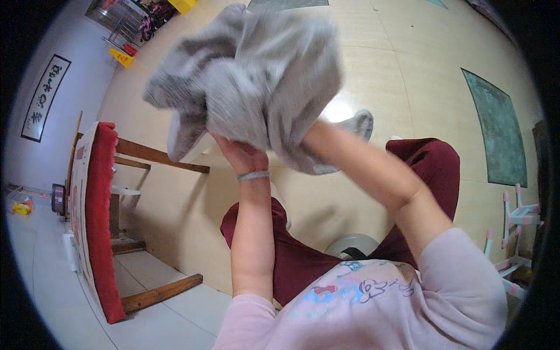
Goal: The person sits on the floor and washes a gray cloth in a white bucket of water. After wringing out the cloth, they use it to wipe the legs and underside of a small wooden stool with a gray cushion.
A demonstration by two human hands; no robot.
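Note:
A grey garment (262, 87) of soft cloth, bunched and blurred, is held up in front of me above the floor. My left hand (243, 153) grips its lower edge, and the cloth hides most of the fingers. A pale bracelet (253, 175) circles the left wrist. On the other side, my right forearm (363, 164) reaches into an opening of the garment, so the right hand is covered by cloth. One narrow end of the garment (363, 124), like a sleeve or a leg, sticks out to the right beyond this forearm.
A wooden-legged table with a red cloth edge (103, 218) stands at my left. Between my knees in maroon trousers (431, 168) sits a round grey object (352, 245), partly hidden. A pink-and-white rack or stool frame (518, 218) and a green mat (498, 127) lie right. Yellow floor sign (121, 57) far left.

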